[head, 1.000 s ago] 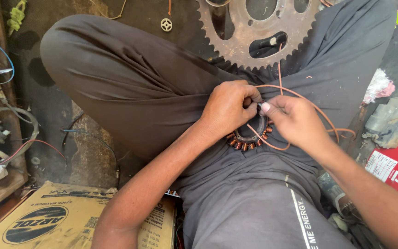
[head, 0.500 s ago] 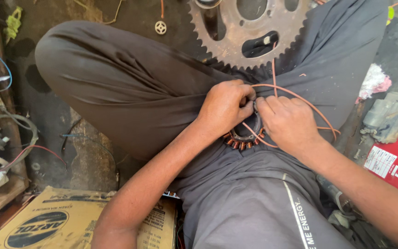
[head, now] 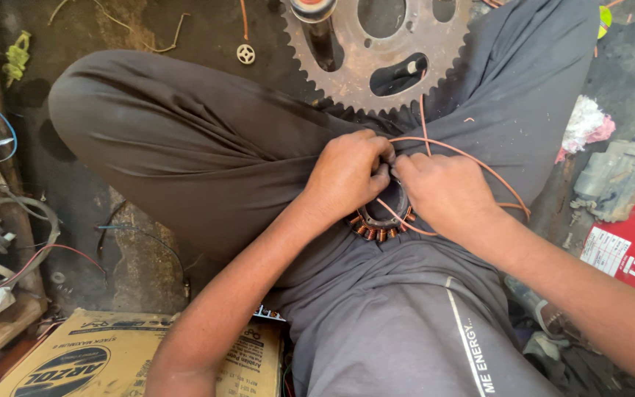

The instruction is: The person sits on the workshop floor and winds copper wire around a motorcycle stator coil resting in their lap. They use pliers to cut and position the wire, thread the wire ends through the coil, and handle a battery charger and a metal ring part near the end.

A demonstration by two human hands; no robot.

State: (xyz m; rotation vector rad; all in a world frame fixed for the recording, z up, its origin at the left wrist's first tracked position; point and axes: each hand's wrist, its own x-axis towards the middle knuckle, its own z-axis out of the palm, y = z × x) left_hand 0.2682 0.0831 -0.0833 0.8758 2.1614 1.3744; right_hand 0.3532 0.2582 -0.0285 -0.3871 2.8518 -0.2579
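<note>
A small round stator (head: 381, 222) with copper-wound poles rests on my lap, mostly covered by both hands. My left hand (head: 347, 173) grips its upper left side, fingers curled shut on it. My right hand (head: 446, 191) pinches a thin copper wire (head: 472, 158) at the stator's top edge, fingertips meeting those of the left hand. The wire loops out to the right over my grey trousers and back under my right hand.
A large rusty sprocket (head: 332, 59) lies on the floor beyond my knees. A cardboard box (head: 97, 356) sits at lower left, tangled cables (head: 9, 220) at far left, a red carton (head: 630, 246) and a grey metal part (head: 619, 173) at right.
Both hands have closed in together over the stator's top edge, and the wire loop has shifted slightly with the right hand. The camera view has drifted a little.
</note>
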